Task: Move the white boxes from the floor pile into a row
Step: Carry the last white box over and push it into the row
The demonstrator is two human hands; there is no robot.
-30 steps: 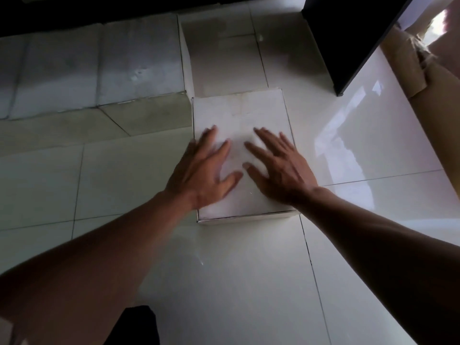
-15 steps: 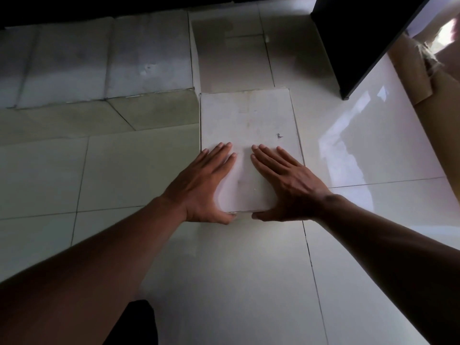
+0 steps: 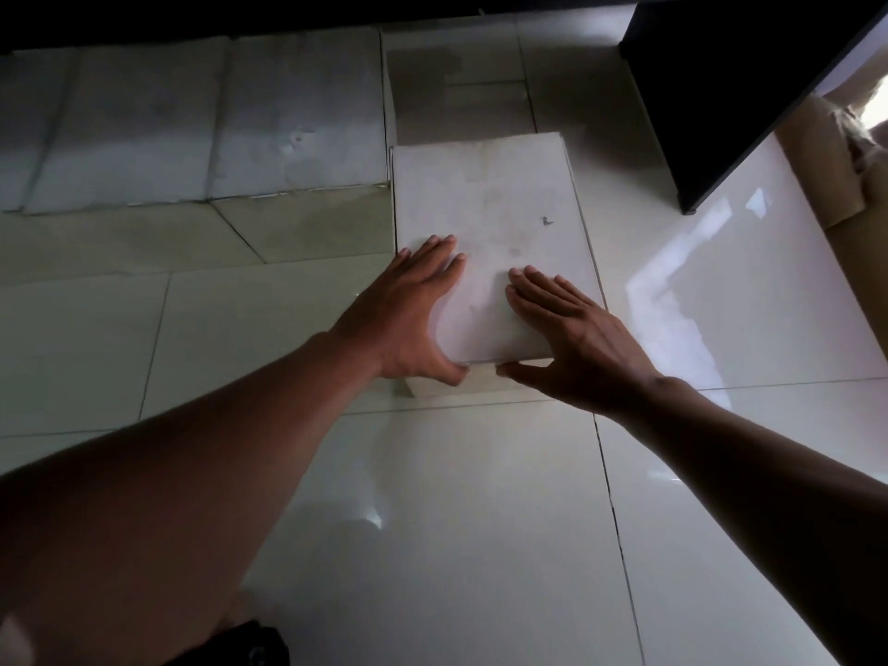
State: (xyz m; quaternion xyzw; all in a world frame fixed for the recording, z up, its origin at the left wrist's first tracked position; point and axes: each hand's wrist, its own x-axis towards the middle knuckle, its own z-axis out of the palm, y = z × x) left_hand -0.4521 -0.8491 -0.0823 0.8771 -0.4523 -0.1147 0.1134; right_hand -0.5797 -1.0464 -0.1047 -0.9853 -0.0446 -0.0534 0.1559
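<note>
A white box (image 3: 485,199) lies flat on the glossy tiled floor, its left side against the right end of a row of white boxes (image 3: 192,122) along the dark back wall. My left hand (image 3: 408,310) rests on the box's near left corner, fingers flat on the lid and thumb on the front face. My right hand (image 3: 572,338) holds the near right corner the same way, with its thumb against the front face. Both thumbs almost meet at the middle of the near edge.
A black piece of furniture (image 3: 721,88) stands at the back right, close to the box's far right corner. Brown cardboard (image 3: 836,151) lies at the right edge. A dark shape (image 3: 240,646) shows at the bottom edge, below my left arm.
My hands slid back from the middle of the lid to the near edge, and the thumbs dropped onto the front face. The box's front face now shows.
</note>
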